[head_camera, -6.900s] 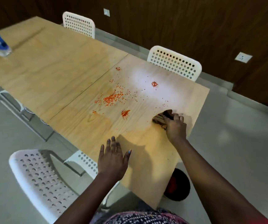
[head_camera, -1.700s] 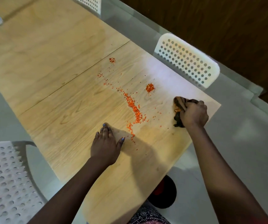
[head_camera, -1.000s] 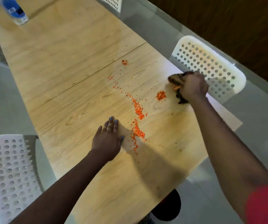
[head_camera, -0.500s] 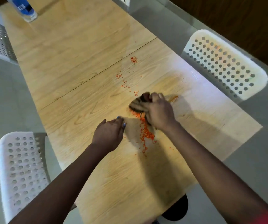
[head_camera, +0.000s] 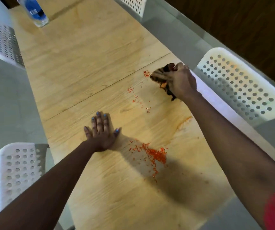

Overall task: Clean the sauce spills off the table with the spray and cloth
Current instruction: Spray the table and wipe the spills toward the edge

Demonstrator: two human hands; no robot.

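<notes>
Fingers (head_camera: 170, 75) bunching cloth (head_camera: 160, 75), left hand (head_camera: 101, 131) flat

At your 2 o'clock stands a white perforated plastic chair (head_camera: 239, 85); two more white perforated chairs sit at 8 o'clock (head_camera: 15, 173) and 10 o'clock (head_camera: 5, 42). You have smooth pale grey floor (head_camera: 5, 103) on both sides, and a dark brown wood-panelled wall (head_camera: 249, 25) from 12 to 2 o'clock.

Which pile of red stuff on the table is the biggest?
The red heap nearest the person, just right of the flat left hand. It is thick and dense; the bits farther up by the cloth are only thin scattered specks.
</notes>
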